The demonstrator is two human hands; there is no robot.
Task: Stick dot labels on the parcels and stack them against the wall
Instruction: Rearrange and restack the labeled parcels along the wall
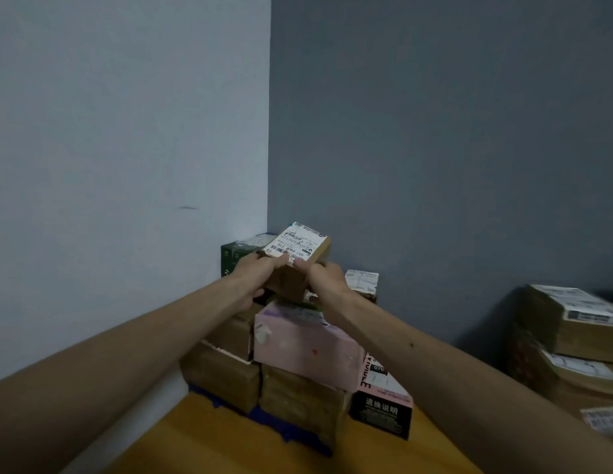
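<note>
A small brown cardboard parcel (300, 254) with a white shipping label on top is held tilted above the stack in the corner. My left hand (255, 273) grips its left near edge and my right hand (323, 277) grips its right near edge. Under it lies a pink parcel (306, 350) on brown boxes (223, 374). A dark green box (234, 258) stands behind, against the left wall. I see no dot label on the held parcel from here.
A black and pink box (382, 401) leans at the stack's right foot. Another labelled parcel (363, 283) sits behind my right hand. A separate pile of brown parcels (572, 340) stands at the right. The floor (202, 439) is yellow, with blue tape at the stack's base.
</note>
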